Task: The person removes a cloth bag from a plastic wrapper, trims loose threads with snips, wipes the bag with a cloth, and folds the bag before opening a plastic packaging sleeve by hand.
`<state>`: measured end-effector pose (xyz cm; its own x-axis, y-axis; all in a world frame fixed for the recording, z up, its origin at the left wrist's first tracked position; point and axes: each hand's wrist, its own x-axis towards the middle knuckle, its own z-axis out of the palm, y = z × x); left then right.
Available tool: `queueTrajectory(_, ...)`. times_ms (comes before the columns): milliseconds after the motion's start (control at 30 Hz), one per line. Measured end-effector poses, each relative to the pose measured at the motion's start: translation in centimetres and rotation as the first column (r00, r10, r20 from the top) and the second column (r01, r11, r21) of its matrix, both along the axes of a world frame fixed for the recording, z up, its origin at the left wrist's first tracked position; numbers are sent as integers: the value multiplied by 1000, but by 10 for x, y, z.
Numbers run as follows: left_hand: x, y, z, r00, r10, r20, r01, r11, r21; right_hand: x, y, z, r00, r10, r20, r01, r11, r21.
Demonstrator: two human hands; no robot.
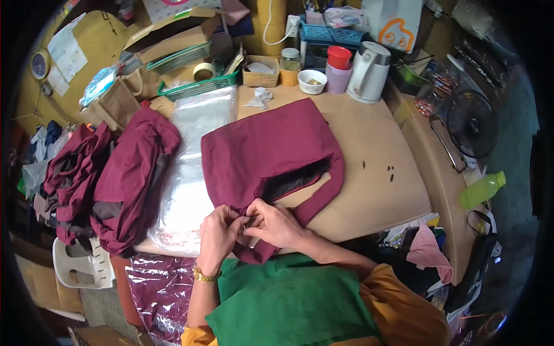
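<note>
A maroon fabric bag (265, 135) lies on the table before me, its dark-lined opening facing my side and its wide strap curving round on the right. My left hand (218, 235) is closed in a pinch at the bag's near left edge, where the strap joins. Close beside it, my right hand (274, 224) pinches the same spot, thumb and fingertips almost meeting those of the left. Whether something small sits between the fingertips cannot be made out.
Clear plastic sleeves (193, 144) lie left of the bag, next to folded maroon bags (133, 179). Along the back stand a green basket (199, 86), a white bowl (311, 82), a red cup (339, 57) and a kettle (369, 72). A green bottle (483, 190) is at right.
</note>
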<state>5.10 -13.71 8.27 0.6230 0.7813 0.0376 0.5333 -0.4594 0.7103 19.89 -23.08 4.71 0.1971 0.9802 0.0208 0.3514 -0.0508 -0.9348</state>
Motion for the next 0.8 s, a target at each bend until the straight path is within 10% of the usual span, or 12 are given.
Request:
queueTrajectory(200,-9,-2,-31,970,77,229,-47,990,-133,-15,-4,-24,955,-80,-285,137,973,186)
queueTrajectory(267,-11,-1,-39,922,94,377,5,967,-253,-11,-6,-22,982,-159,99,115,929,351)
queueTrajectory(467,-14,-8,-19,995,-94,-17,95,964,247,-13,-6,-25,955,-122,270,19,935,354)
queueTrajectory(800,-33,1,-5,999,-39,-34,46,970,238,42,-14,-11,793,-367,486,187,906,378)
